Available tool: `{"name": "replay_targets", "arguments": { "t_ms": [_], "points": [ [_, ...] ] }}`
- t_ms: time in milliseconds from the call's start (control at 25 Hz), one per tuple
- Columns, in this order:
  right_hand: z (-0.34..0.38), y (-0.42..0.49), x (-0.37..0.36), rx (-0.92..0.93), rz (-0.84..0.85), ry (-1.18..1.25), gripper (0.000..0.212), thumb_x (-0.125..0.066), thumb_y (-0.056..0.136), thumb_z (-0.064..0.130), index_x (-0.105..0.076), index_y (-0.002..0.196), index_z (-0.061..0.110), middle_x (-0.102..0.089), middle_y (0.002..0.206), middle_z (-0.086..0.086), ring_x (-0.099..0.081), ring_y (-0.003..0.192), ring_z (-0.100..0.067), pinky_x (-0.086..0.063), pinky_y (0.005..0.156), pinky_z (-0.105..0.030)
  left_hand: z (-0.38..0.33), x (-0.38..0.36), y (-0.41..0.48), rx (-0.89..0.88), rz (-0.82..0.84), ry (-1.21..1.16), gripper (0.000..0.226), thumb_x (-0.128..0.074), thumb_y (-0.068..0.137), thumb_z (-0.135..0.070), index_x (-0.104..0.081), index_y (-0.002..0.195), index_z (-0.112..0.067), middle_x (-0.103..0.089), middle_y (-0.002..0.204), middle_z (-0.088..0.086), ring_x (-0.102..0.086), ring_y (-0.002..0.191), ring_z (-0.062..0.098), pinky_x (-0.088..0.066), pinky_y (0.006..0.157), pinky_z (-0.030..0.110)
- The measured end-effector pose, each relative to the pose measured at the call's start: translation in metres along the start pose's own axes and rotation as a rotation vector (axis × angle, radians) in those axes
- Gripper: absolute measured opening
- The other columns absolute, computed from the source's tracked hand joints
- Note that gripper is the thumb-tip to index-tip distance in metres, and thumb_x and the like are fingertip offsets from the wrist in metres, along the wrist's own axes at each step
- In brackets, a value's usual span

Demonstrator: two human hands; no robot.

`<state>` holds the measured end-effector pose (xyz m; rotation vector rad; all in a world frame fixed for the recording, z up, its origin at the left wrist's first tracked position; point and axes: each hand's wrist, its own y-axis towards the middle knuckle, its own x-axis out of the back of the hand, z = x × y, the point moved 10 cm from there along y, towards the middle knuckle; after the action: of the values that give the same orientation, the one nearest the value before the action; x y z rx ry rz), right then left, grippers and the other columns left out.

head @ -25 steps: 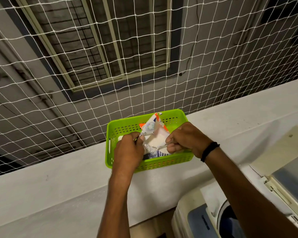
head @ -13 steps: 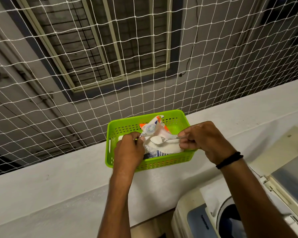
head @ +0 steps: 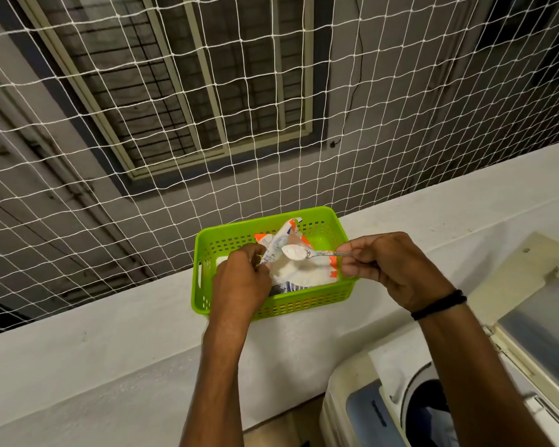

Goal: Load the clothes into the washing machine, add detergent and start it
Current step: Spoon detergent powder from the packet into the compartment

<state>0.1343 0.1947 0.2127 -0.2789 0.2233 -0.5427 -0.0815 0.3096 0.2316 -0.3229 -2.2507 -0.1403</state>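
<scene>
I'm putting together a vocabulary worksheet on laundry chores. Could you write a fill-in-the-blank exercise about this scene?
The small metal spoon in the right hand carries a heap of white ____.
The left hand pinches the white and orange detergent packet lying in the perforated plastic basket, coloured ____.
The basket rests ____ the white ledge.
A black band circles the ____ wrist.
Missing words: powder; green; on; right.
</scene>
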Motion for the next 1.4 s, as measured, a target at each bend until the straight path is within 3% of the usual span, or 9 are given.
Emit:
{"name": "replay_targets", "arguments": {
  "t_ms": [200, 480, 760, 1040, 1400],
  "points": [
    [0.000, -0.007, 0.000, -0.013, -0.003, 0.022, 0.032, -0.040, 0.091, -0.013, -0.069, 0.081, -0.005, -0.065, 0.076, -0.021, -0.068, 0.054, -0.017, -0.057, 0.052, -0.021, -0.004, 0.007, -0.002, -0.025, -0.055, -0.158, 0.039, -0.063, 0.088, -0.005, -0.066, 0.123, -0.022, -0.072, 0.118, 0.002, -0.067, 0.111, 0.024, -0.052, 0.098, 0.039],
    [-0.002, -0.017, 0.012, -0.027, -0.013, 0.083, 0.031, -0.037, 0.092, -0.014, -0.067, 0.089, -0.011, -0.070, 0.063, -0.013, -0.070, 0.054, -0.015, -0.057, 0.051, -0.020, -0.019, 0.028, -0.014, -0.074, -0.237, -0.355, 0.031, -0.061, 0.091, -0.007, -0.068, 0.120, -0.019, -0.073, 0.113, -0.001, -0.069, 0.103, 0.017, -0.054, 0.096, 0.035],
    [-0.002, -0.033, 0.042, -0.026, -0.096, 0.081, 0.031, -0.038, 0.089, -0.015, -0.068, 0.089, -0.009, -0.065, 0.073, -0.018, -0.067, 0.058, -0.019, -0.058, 0.054, -0.022, -0.049, 0.023, -0.030, -0.144, -0.320, -0.579, 0.019, -0.066, 0.092, -0.013, -0.071, 0.105, -0.026, -0.073, 0.094, -0.011, -0.070, 0.089, 0.005, -0.057, 0.085, 0.031],
    [-0.009, -0.065, 0.097, -0.002, -0.241, 0.123, 0.031, -0.040, 0.086, -0.015, -0.070, 0.092, -0.012, -0.065, 0.076, -0.021, -0.067, 0.064, -0.025, -0.059, 0.057, -0.024, -0.096, -0.010, -0.048, -0.269, -0.267, -0.696, 0.015, -0.067, 0.091, -0.010, -0.071, 0.100, -0.022, -0.071, 0.088, -0.015, -0.066, 0.080, -0.003, -0.051, 0.075, 0.014],
    [-0.058, -0.125, 0.204, -0.031, -0.520, 0.225, 0.027, -0.044, 0.090, -0.012, -0.071, 0.092, -0.010, -0.066, 0.074, -0.020, -0.068, 0.066, -0.026, -0.061, 0.065, -0.026, -0.155, -0.110, -0.086, -0.409, -0.009, -0.718, 0.013, -0.065, 0.091, -0.014, -0.071, 0.100, -0.022, -0.070, 0.086, -0.010, -0.064, 0.076, 0.005, -0.050, 0.073, 0.018]
  ]
}}
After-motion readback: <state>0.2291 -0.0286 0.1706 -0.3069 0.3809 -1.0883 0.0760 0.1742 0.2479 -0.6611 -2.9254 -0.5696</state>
